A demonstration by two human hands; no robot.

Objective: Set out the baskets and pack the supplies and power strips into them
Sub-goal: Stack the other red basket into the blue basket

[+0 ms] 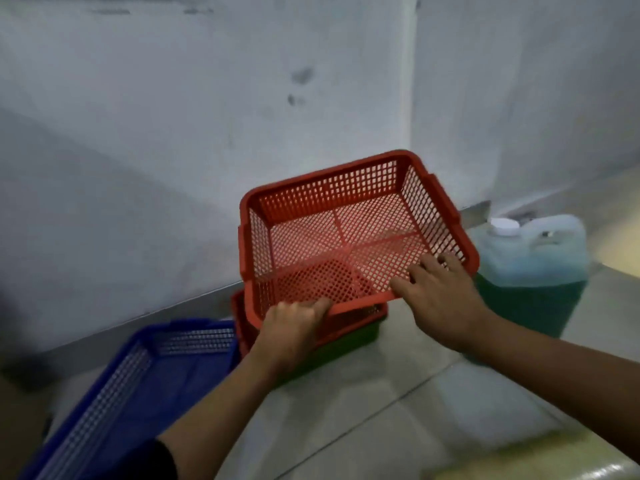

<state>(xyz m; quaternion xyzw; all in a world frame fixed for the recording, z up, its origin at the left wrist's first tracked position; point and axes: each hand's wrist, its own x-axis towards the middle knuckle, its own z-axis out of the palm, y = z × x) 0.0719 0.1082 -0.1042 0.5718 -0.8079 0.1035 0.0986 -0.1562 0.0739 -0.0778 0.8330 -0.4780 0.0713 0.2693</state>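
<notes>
Starting at the left, we are seeing a blue basket (145, 372) sitting empty on the floor (398, 393) near the foot of the wall (173, 133), so the setting-out step is looking already begun. Next to it, just to the right, we are lifting a red basket (346, 233) off a nested stack (346, 336) that is resting on the floor by the wall; the stack is showing another red rim and a green one beneath. Our left hand (294, 327) is gripping the near rim of the raised basket with its fingers (317, 304) curled closed around the edge, while our right hand (440, 299) is holding the near right corner, its fingers (426, 268) hooked over the rim into the mesh. The basket is hanging tilted, open side toward us, clear of the stack. We are judging the step in hand to be separating and laying out the baskets; the next move is calling for setting this one flat on a bare patch of floor, apart from the blue one. Farther right, a jug of green liquid (533, 268) with a white cap is standing on the floor. We are finding no readable brand, label or writing anywhere, and no power strips are showing.
</notes>
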